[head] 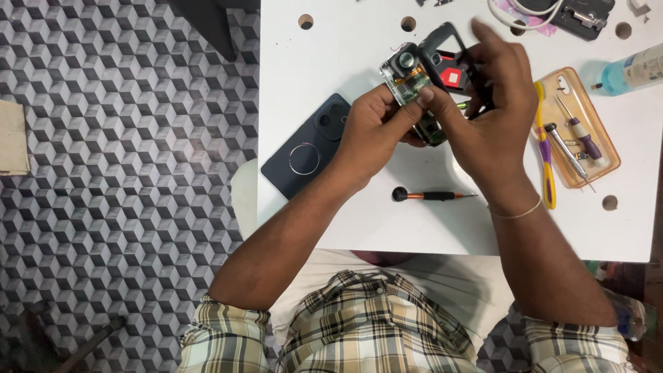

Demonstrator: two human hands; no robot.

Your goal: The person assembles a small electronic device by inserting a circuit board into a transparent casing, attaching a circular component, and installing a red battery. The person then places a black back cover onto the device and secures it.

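1. Opened phone (pixel 414 90): held above the white bench (pixel 359 207), near its middle; circuit board and camera module exposed, so the back is already off
2. Dark back cover (pixel 311 145): lies flat on the bench to the left of the hands, well apart from the phone body; removal judged done
3. Left hand (pixel 373 131): fingers closed around the lower left edge of the phone, thumb pressed on the exposed board area
4. Right hand (pixel 490 117): fingers clamped on a thin black frame piece (pixel 442 41) that stands tilted up off the phone's upper end; it looks part-lifted, though whether it is fully free cannot be told
5. Black-and-orange screwdriver (pixel 431 196): lies on the bench just below the hands, in neither hand; screw work judged paused or finished
6. Orange clear tray (pixel 608 155): to the right, holding a purple-handled driver (pixel 583 135) and a metal driver (pixel 563 145); a yellow-and-purple tool (pixel 545 152) rests along its left rim
7. Clear bottle with blue liquid (pixel 632 72): at the right edge, untouched
8. Stage judged: disassembly midway; cover off, inner frame coming away, board and remaining inner parts still seated in the body
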